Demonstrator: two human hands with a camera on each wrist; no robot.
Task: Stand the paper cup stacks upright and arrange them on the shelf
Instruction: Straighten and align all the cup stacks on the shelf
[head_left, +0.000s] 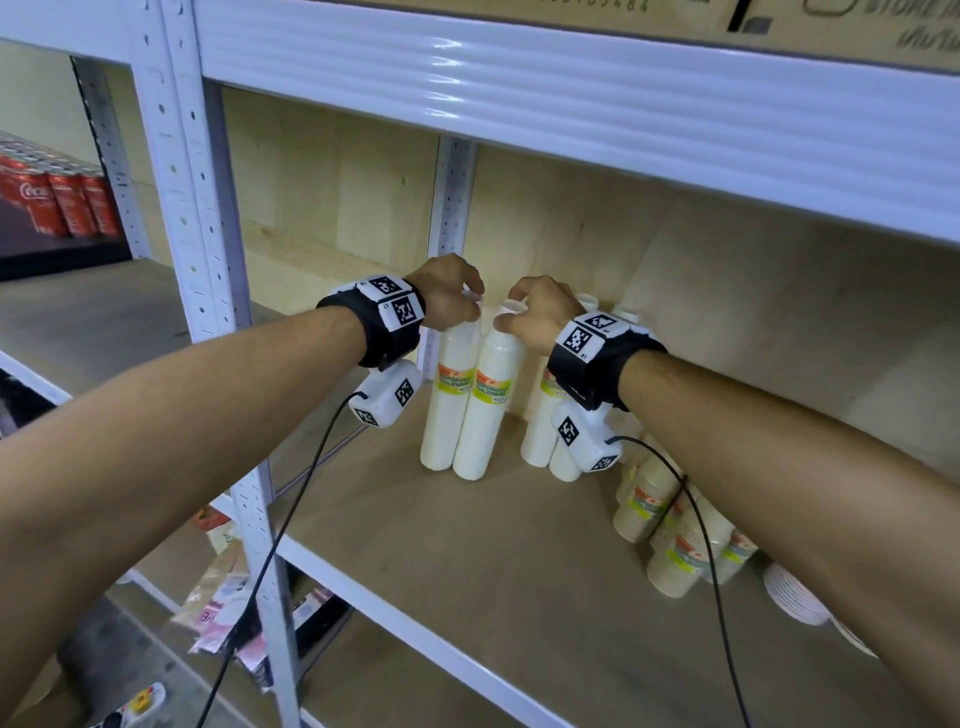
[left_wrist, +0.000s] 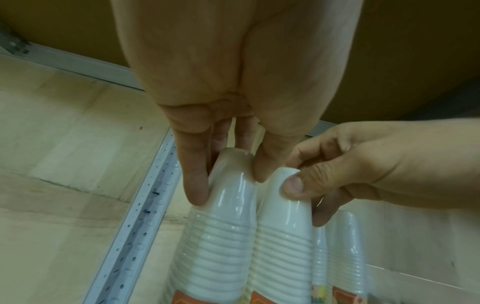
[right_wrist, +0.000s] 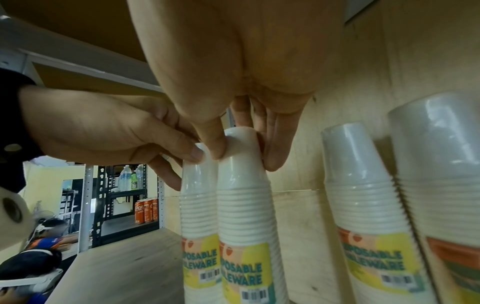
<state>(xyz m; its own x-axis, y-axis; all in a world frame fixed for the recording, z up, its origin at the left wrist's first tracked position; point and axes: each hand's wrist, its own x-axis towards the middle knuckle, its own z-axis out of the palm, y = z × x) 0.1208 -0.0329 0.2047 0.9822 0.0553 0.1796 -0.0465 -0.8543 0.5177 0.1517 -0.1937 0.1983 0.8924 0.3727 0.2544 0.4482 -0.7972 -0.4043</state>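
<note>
White metal rack w/ a tan wood shelf board (head_left: 415, 545) and pale plywood back wall, red soda cans (head_left: 62, 202) off at 10 o'clock on the next bay. Two upright wrapped cup stacks touch at the board's back, approx 12 o'clock; left hand (head_left: 448, 296) pinches the left stack (head_left: 448, 405) top, right hand (head_left: 535, 312) pinches the right stack (head_left: 485, 410) top. Two more white stacks (head_left: 540, 431) stand at 1 o'clock, brown cup stacks (head_left: 670, 535) at 3 o'clock.

The cup stacks (head_left: 451, 400) are looking plain white, each wearing a yellow and orange label (right_wrist: 245, 269) with teal lettering. The wristbands (head_left: 387, 325) are showing black-and-white checker squares, and the cans (head_left: 57, 200) are glowing red.
</note>
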